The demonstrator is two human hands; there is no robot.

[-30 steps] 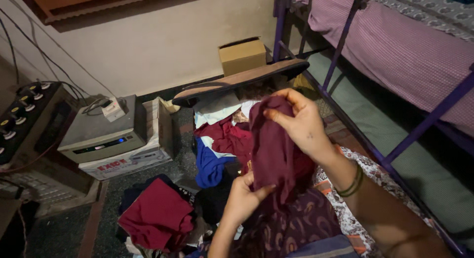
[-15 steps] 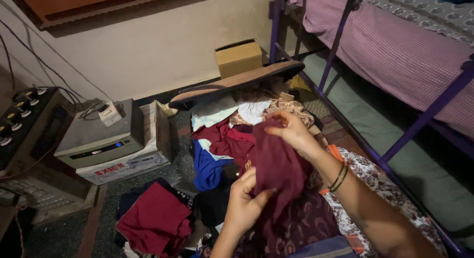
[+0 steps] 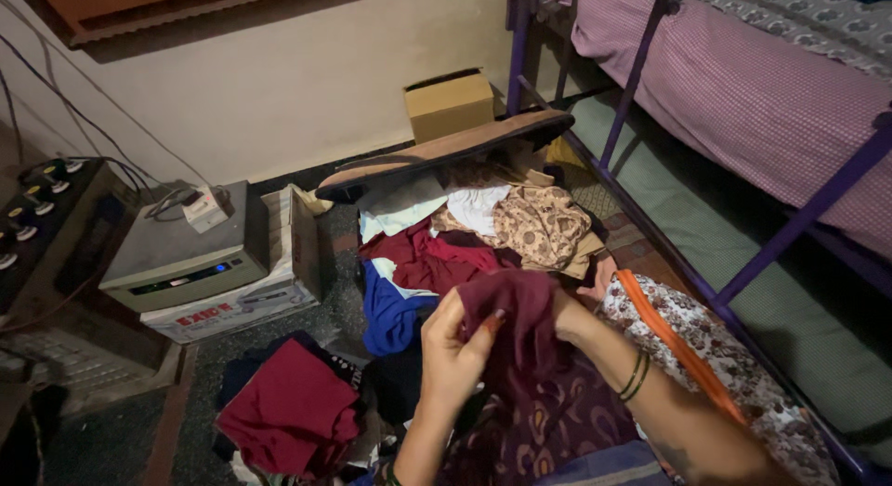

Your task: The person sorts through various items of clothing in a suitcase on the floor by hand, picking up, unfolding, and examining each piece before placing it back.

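A maroon cloth point(image 3: 518, 330) is bunched low over my lap, over a dark patterned garment point(image 3: 557, 421). My left hand point(image 3: 452, 348) pinches its upper left edge, thumb and fingers closed on the fabric. My right hand point(image 3: 569, 311) is mostly buried in the cloth at its right side, gripping it; only the wrist with green bangles point(image 3: 636, 373) shows. A pile of clothes lies beyond: a beige printed piece point(image 3: 539, 224), a white piece point(image 3: 474, 207), dark red cloth point(image 3: 437, 258) and blue cloth point(image 3: 390, 311).
A folded red garment point(image 3: 295, 402) lies at lower left. A grey electrical box point(image 3: 181, 249) sits on a carton, with a wired unit point(image 3: 37, 207) at far left. A long padded board point(image 3: 446, 151) and a cardboard box point(image 3: 450, 103) stand by the wall. A purple bed frame point(image 3: 799, 221) fills the right.
Both hands have dropped with the maroon cloth, from held up high to bunched low near my lap. The beige and white clothes behind have come into sight.
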